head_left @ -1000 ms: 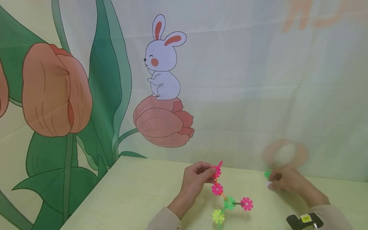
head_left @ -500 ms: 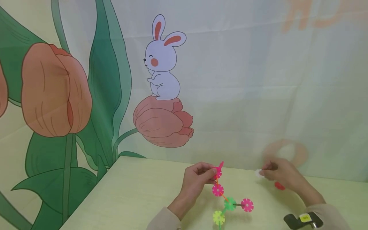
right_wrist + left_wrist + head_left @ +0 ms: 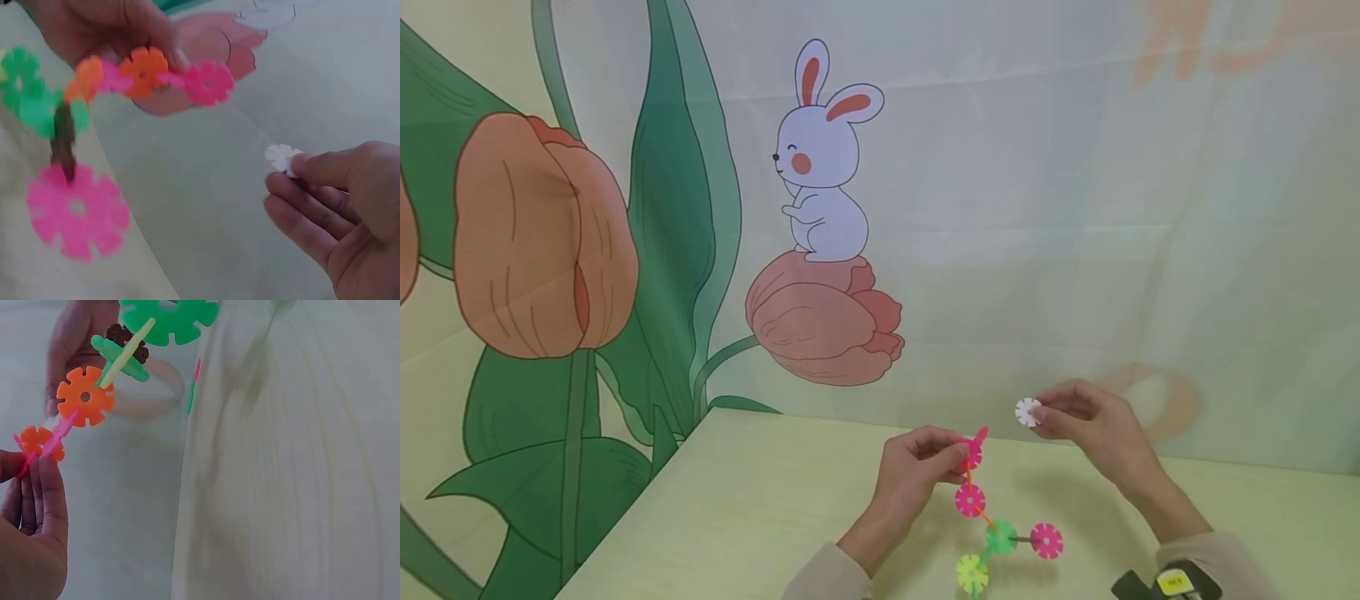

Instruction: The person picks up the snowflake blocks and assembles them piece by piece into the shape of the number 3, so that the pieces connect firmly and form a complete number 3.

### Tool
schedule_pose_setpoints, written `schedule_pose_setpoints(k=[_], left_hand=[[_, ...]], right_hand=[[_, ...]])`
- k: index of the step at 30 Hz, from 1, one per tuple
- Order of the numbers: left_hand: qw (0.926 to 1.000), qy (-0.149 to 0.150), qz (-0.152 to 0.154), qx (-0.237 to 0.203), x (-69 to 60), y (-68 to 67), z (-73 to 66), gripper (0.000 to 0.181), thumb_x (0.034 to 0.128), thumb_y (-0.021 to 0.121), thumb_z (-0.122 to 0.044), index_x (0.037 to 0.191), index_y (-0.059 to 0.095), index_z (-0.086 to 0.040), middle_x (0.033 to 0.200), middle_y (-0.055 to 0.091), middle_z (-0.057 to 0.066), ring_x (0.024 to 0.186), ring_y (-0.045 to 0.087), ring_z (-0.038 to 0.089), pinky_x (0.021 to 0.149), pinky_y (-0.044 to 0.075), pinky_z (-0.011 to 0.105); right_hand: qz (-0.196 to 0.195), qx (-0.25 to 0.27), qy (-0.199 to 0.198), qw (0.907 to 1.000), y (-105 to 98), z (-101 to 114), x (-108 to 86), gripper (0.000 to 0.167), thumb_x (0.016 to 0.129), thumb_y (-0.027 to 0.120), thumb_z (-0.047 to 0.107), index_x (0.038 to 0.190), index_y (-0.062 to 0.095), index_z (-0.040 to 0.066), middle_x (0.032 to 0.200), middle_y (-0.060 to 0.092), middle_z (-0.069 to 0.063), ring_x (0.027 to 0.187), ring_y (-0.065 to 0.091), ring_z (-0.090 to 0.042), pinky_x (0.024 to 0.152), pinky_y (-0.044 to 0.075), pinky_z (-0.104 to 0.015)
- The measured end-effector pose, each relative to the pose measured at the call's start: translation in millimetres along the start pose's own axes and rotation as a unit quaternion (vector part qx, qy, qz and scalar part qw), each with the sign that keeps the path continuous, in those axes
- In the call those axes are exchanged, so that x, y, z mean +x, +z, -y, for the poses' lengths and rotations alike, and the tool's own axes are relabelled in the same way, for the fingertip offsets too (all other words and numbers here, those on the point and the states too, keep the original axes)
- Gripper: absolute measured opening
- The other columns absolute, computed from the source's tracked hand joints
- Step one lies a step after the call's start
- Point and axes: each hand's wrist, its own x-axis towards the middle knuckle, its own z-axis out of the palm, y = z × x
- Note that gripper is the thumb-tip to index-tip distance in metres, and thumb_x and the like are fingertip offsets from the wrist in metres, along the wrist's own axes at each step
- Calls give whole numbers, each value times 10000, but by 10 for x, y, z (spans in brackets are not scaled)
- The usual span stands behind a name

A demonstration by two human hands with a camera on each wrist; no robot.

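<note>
My left hand [image 3: 917, 471] pinches the upper end of a chain of slotted plastic snowflake discs. A pink disc [image 3: 970, 500] hangs just below the fingertips, then a green disc [image 3: 1002, 533], with a yellow disc [image 3: 972, 573] lower down. Off to the right, a brown disc [image 3: 64, 140] joins the green part to another pink disc [image 3: 1047, 541]. Orange discs [image 3: 100, 407] sit between pink ones in the left wrist view. My right hand [image 3: 1101, 429] holds a white snowflake disc [image 3: 1024, 412] between thumb and fingers, raised right of the chain and apart from it. The chain's lowest end is out of the head view.
A pale table [image 3: 760, 492] meets a cloth backdrop [image 3: 1000, 208] printed with a rabbit and tulips. Thin green [image 3: 191, 397] and pink [image 3: 198, 369] pieces show edge-on near that border. A black device with a yellow label [image 3: 1174, 581] is on the right wrist.
The right hand has lifted the white disc off the table area and carried it up and left toward the chain. The left hand and chain have barely moved.
</note>
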Motion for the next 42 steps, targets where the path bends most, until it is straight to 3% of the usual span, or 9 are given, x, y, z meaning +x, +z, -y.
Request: schedule_pose_setpoints(k=[3,11,20,42], left_hand=[[10000,2,51,-2,-10,7,-11,147,952,795,-88,1033,777,33,883,749,95,718,728,158,763,657,322],[10000,24,86,43,-17,24,-17,139,954,788,-85,1028,779,32,899,763,104,731,720,157,752,657,318],[9999,29,92,87,-12,28,-17,136,952,792,-92,1025,786,22,904,766,112,737,725,162,755,658,320],[9999,71,33,127,-19,31,-26,108,941,795,-59,987,783,37,872,764,110,706,721,149,734,659,319]], right_hand=[[-61,216,-163,9996,105,54,1,280,993,753,53,1195,670,-121,1085,776,-135,931,776,-182,849,645,-358],[133,122,-357,9992,273,116,-22,236,979,777,80,1162,712,-55,1056,773,-165,918,778,-239,854,645,-340],[268,58,-162,9995,301,105,-32,243,984,786,148,1162,738,-9,1056,778,-138,911,786,-273,888,636,-345],[136,339,-158,9992,392,84,-57,214,983,771,83,1126,736,-72,1072,782,-146,908,784,-242,895,633,-343]])
